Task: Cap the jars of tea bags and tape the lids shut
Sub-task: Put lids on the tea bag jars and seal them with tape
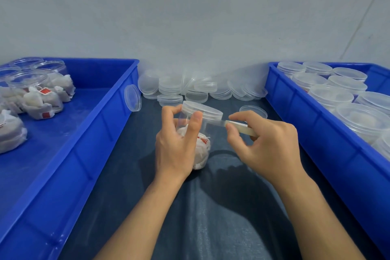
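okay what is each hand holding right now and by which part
The left hand grips the capped jar around its clear body, just below the lid. The right hand pinches a tape roll at its rim.

clear glossy plastic jar (pixel 202 133) and lid (pixel 202 110); glossy blue plastic bins (pixel 118 116); matt dark tabletop (pixel 211 207), perhaps cloth.

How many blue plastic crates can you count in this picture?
2. One blue plastic crate stands at the left with uncapped jars of tea bags; the other blue plastic crate stands at the right with capped jars.
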